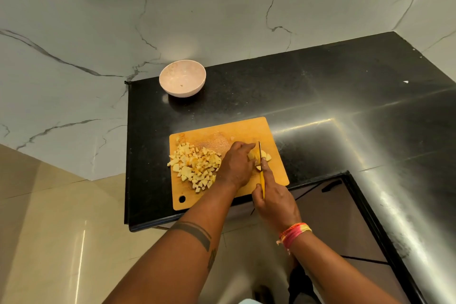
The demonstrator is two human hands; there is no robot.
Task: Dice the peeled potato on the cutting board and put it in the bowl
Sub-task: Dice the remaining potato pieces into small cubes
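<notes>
Yellow-handled knife [262,181] gripped in the right hand [275,201] dices the last potato chunk [260,156] the left hand [235,166] pins – next, scoop dice [196,168] to the far bowl [182,77]

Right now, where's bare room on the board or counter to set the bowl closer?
Free: black counter between pale pink bowl and orange cutting board; also the board's far strip. Crowded: diced potato pile at left, both hands and yellow-handled knife at right.
</notes>
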